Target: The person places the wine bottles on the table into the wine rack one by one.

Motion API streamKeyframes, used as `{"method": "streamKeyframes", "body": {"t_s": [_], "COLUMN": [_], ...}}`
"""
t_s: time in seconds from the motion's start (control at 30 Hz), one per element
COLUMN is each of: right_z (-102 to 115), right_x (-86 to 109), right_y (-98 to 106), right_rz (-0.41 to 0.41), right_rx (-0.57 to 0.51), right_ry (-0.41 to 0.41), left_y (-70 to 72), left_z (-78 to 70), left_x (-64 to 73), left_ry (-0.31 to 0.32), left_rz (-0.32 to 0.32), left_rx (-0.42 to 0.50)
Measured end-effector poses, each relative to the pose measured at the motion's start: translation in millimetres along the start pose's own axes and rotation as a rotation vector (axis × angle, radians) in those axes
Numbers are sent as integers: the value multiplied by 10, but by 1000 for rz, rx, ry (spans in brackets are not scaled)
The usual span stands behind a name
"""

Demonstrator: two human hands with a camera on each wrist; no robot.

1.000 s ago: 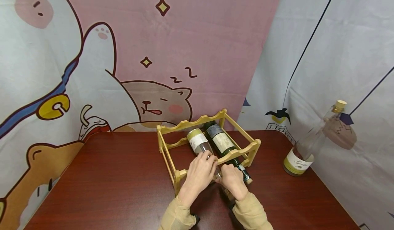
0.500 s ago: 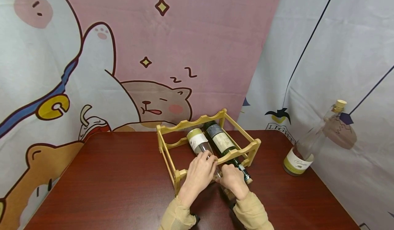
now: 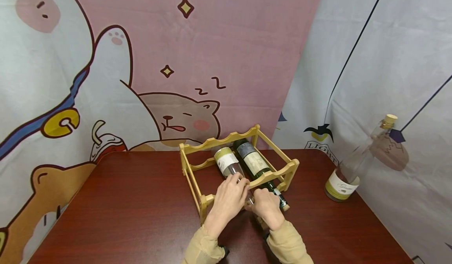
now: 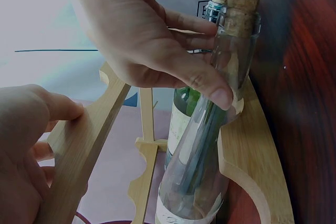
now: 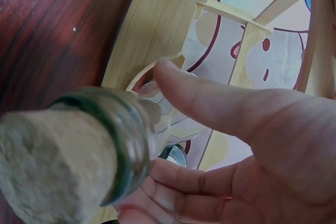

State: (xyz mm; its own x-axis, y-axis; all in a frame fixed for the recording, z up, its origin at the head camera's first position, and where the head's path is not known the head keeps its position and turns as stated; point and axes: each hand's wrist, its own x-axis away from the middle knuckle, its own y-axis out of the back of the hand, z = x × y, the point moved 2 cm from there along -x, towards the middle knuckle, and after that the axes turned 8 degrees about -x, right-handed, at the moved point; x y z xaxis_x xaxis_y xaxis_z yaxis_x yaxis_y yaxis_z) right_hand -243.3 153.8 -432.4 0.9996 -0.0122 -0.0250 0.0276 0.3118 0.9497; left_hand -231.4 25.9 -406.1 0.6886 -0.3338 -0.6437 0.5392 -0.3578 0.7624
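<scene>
A pale wooden wine rack [image 3: 293, 165] stands on the table, with two corked bottles lying in it. My left hand [image 3: 229, 195] grips the rack's front top rail [image 4: 79, 145], its fingers curled over the wood. My right hand [image 3: 266, 205] holds the clear glass bottle [image 4: 191, 177] by its neck, thumb on one side and fingers on the other. That bottle's neck rests in a notch of the lower front rail [image 4: 252, 150], and its cork [image 5: 58, 166] points toward the wearer. Beside it lies a green glass bottle [image 3: 256, 162] with a cream label.
Another clear corked bottle [image 3: 342, 183] stands upright at the table's right side. The dark red wooden table [image 3: 134, 201] reaches back to a cartoon-printed cloth [image 3: 247, 60] hanging behind it.
Both hands keep their places on the rack and the clear bottle. The right hand shifts only very slightly at the neck; rack and bottles look the same.
</scene>
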Motion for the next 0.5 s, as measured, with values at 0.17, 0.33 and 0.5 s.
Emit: {"method": "streamKeyframes", "body": {"t_s": [0.17, 0.33, 0.5], "right_z": [2, 4, 1], "right_x": [-6, -14, -23], "right_y": [-1, -10, -20], "right_rz": [27, 33, 36], "right_rx": [15, 20, 22], "right_ry": [-14, -16, -12], "left_y": [3, 0, -6], "left_z": [-2, 2, 5], "left_x": [-2, -5, -5], "left_ry": [0, 6, 4], "left_rz": [4, 17, 17], "left_rx": [1, 1, 0]}}
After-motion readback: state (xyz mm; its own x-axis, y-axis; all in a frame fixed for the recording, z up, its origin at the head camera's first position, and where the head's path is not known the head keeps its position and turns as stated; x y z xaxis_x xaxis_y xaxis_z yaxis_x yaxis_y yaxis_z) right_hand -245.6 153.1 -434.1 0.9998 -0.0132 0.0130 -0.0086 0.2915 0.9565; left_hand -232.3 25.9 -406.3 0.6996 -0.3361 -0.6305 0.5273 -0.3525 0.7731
